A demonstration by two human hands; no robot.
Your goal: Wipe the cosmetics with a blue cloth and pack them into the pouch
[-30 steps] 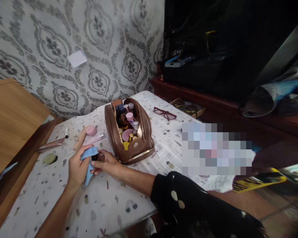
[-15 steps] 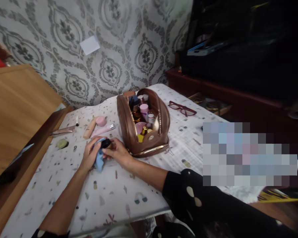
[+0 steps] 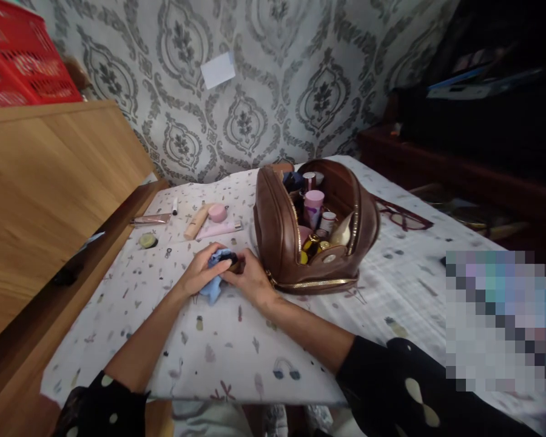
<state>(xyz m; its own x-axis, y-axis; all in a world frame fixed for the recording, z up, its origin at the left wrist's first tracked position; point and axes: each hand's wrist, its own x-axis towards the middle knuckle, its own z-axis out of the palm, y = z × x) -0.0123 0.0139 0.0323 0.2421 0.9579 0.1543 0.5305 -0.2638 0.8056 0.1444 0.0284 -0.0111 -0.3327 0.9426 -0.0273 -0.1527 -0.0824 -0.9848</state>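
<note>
My left hand (image 3: 199,274) is closed on a light blue cloth (image 3: 213,290), which is bunched against a small container with a black cap (image 3: 230,258). My right hand (image 3: 253,280) grips the same container from the other side; its lower part looks brownish gold and is mostly hidden by fingers. Just to the right stands an open brown toiletry bag (image 3: 277,227) with a gold zip. Inside it are a pink-lidded container (image 3: 313,206), a small white-capped bottle (image 3: 327,223) and several other items.
Behind my hands lie a peach tube (image 3: 197,221), a pink round jar (image 3: 217,212), a pale pink tube (image 3: 221,228), a rose-coloured tube (image 3: 151,219) and a green-lidded jar (image 3: 147,241). Glasses (image 3: 407,218) rest right of the bag. A wooden panel (image 3: 59,176) borders the left.
The view has swung left, so everything sits further right in the picture and a red basket shows more. Both hands keep hold of the container, and the left thumb now lies across its cap.
</note>
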